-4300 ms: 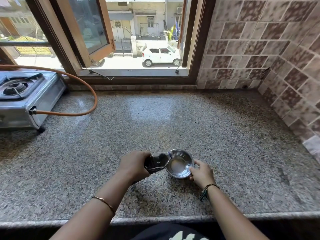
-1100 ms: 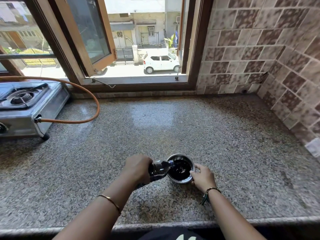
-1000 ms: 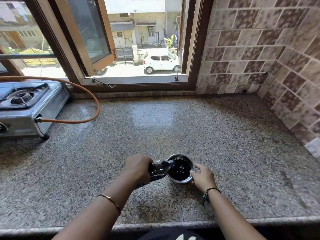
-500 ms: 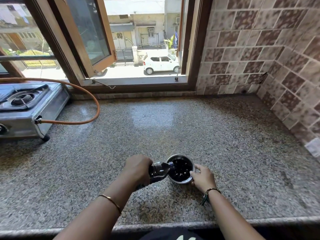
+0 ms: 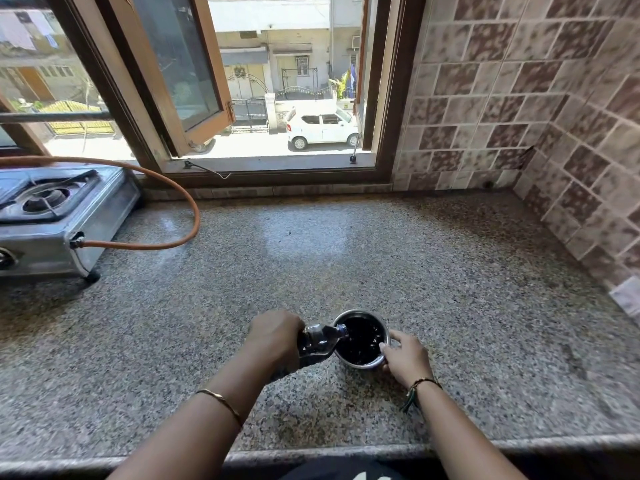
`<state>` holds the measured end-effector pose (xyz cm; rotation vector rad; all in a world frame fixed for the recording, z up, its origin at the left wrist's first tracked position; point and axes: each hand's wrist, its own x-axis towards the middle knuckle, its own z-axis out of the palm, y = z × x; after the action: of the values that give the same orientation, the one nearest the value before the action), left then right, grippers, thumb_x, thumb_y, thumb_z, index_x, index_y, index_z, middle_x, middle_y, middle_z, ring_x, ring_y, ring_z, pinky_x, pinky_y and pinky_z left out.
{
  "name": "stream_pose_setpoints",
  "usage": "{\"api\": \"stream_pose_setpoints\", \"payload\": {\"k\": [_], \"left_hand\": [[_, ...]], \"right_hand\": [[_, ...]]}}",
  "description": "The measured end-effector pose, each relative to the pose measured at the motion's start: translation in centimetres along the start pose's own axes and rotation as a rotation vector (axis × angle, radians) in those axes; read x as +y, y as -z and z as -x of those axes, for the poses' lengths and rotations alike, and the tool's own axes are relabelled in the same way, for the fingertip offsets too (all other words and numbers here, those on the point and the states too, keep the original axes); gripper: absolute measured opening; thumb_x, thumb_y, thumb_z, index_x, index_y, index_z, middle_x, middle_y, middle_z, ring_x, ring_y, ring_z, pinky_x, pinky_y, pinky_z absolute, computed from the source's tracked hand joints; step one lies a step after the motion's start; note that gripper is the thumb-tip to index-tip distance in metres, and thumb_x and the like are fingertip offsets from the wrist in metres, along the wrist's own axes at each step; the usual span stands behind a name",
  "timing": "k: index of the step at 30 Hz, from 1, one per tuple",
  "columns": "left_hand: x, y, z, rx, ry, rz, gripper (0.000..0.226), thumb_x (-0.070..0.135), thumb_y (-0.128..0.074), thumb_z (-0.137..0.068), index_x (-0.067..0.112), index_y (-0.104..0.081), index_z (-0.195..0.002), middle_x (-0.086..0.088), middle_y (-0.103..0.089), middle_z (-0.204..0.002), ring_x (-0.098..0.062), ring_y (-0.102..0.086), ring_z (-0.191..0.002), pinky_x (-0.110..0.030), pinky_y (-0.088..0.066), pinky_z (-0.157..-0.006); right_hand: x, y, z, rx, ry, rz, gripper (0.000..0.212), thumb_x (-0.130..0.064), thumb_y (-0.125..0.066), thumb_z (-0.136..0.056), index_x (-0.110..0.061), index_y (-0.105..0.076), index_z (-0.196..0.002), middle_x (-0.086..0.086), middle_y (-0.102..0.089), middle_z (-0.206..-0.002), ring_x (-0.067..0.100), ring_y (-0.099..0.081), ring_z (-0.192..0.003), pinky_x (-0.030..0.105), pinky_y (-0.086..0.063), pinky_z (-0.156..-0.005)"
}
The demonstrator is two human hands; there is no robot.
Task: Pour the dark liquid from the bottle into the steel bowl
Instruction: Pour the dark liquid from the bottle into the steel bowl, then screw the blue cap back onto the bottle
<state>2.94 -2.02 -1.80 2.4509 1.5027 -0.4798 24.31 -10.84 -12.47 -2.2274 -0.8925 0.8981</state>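
Observation:
A small steel bowl stands on the granite counter near its front edge, filled with dark bubbly liquid. My left hand grips a clear plastic bottle that lies tipped almost flat, its mouth over the bowl's left rim. Dark liquid still shows in the bottle's neck. My right hand holds the bowl's right side with fingertips on the rim. The bottle's lower body is hidden inside my left hand.
A steel gas stove sits at the far left with an orange hose looping across the counter. An open wooden window lies behind. Tiled walls close the back right corner. The counter's front edge runs just below my arms.
The bowl went from nearly empty to full of dark liquid. Over the last second the level rose a little; both hands and the bottle kept their places.

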Motion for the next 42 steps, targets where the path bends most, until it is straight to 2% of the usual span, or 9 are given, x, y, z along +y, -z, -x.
{"api": "stream_pose_setpoints", "payload": {"k": [7,12,14,21,27,30,34,39,42], "left_hand": [[0.0,-0.3,-0.3,-0.002,-0.002,-0.018,0.043,0.027,-0.078,-0.064,0.028,-0.069,-0.107,0.003,-0.072,-0.097,-0.020,-0.067,-0.091,-0.029,-0.050,-0.073],[0.2,-1.1,-0.3,0.055,-0.009,-0.018,0.041,0.028,-0.075,-0.065,0.028,-0.069,-0.105,0.003,-0.072,-0.094,-0.020,-0.068,-0.088,-0.033,-0.055,-0.078],[0.2,-1.3,-0.2,0.073,-0.013,-0.009,0.038,0.027,-0.072,-0.067,0.028,-0.068,-0.104,0.002,-0.070,-0.096,-0.021,-0.067,-0.090,-0.033,-0.051,-0.074],[-0.1,-2.2,-0.1,0.176,-0.029,0.157,0.038,0.039,-0.071,-0.066,0.029,-0.066,-0.103,0.006,-0.072,-0.095,-0.019,-0.067,-0.091,-0.029,-0.049,-0.071],[-0.4,-1.7,-0.1,0.214,0.011,0.423,0.057,0.045,-0.077,-0.057,0.037,-0.060,-0.110,0.007,-0.074,-0.102,-0.019,-0.068,-0.089,-0.034,-0.058,-0.075],[-0.4,-1.5,-0.3,0.200,0.014,0.636,0.066,0.040,-0.084,-0.056,0.040,-0.059,-0.117,0.005,-0.072,-0.107,-0.019,-0.067,-0.097,-0.034,-0.055,-0.084],[0.0,-2.2,-1.2,0.225,-0.022,0.958,0.059,0.028,-0.088,-0.045,0.038,-0.065,-0.099,0.001,-0.075,-0.099,-0.017,-0.071,-0.091,-0.040,-0.057,-0.087],[0.3,-2.4,-1.0,0.237,-0.068,1.163,0.053,-0.006,-0.084,-0.055,0.030,-0.066,-0.089,-0.004,-0.073,-0.092,-0.017,-0.069,-0.085,-0.037,-0.055,-0.087],[-0.2,-2.8,-1.0,0.220,-0.102,1.255,0.050,-0.009,-0.081,-0.056,0.028,-0.064,-0.085,-0.003,-0.070,-0.089,-0.010,-0.063,-0.080,-0.034,-0.051,-0.084]], "right_hand": [[0.0,0.3,0.2,-0.008,0.021,-0.017,0.025,-0.021,-0.064,-0.084,-0.021,-0.070,-0.109,0.012,-0.075,-0.096,0.030,-0.072,-0.077,0.044,-0.059,-0.080],[0.0,1.1,0.2,0.040,0.030,-0.008,0.020,-0.028,-0.059,-0.088,-0.016,-0.075,-0.088,0.007,-0.076,-0.084,0.027,-0.072,-0.077,0.038,-0.059,-0.076],[0.0,1.7,0.2,0.116,0.051,0.013,0.016,-0.024,-0.061,-0.088,-0.017,-0.074,-0.094,0.006,-0.075,-0.093,0.026,-0.069,-0.087,0.030,-0.054,-0.078],[2.3,2.5,-0.1,0.150,0.027,0.267,0.026,0.004,-0.066,-0.076,-0.012,-0.068,-0.096,0.018,-0.053,-0.118,0.036,-0.057,-0.104,0.037,-0.048,-0.092],[-0.2,3.3,0.1,0.206,0.032,0.144,0.020,-0.002,-0.063,-0.085,-0.003,-0.065,-0.105,0.022,-0.052,-0.116,0.032,-0.055,-0.091,0.032,-0.045,-0.090],[-5.3,4.9,0.7,0.184,0.198,0.005,0.025,-0.011,-0.065,-0.087,-0.009,-0.066,-0.111,0.017,-0.060,-0.115,0.019,-0.054,-0.086,0.023,-0.041,-0.082],[-12.8,6.8,3.4,0.000,0.474,-0.125,0.030,-0.010,-0.067,-0.085,-0.014,-0.067,-0.116,0.002,-0.067,-0.103,0.012,-0.063,-0.091,0.016,-0.050,-0.079],[-17.0,6.2,5.1,-0.160,0.712,0.133,0.034,-0.007,-0.071,-0.081,-0.017,-0.069,-0.113,0.003,-0.068,-0.109,0.015,-0.065,-0.097,0.024,-0.052,-0.092],[-17.8,5.5,5.4,-0.199,0.815,0.243,0.033,0.002,-0.071,-0.078,-0.012,-0.071,-0.108,0.004,-0.068,-0.106,0.011,-0.062,-0.093,0.011,-0.050,-0.084]]}}
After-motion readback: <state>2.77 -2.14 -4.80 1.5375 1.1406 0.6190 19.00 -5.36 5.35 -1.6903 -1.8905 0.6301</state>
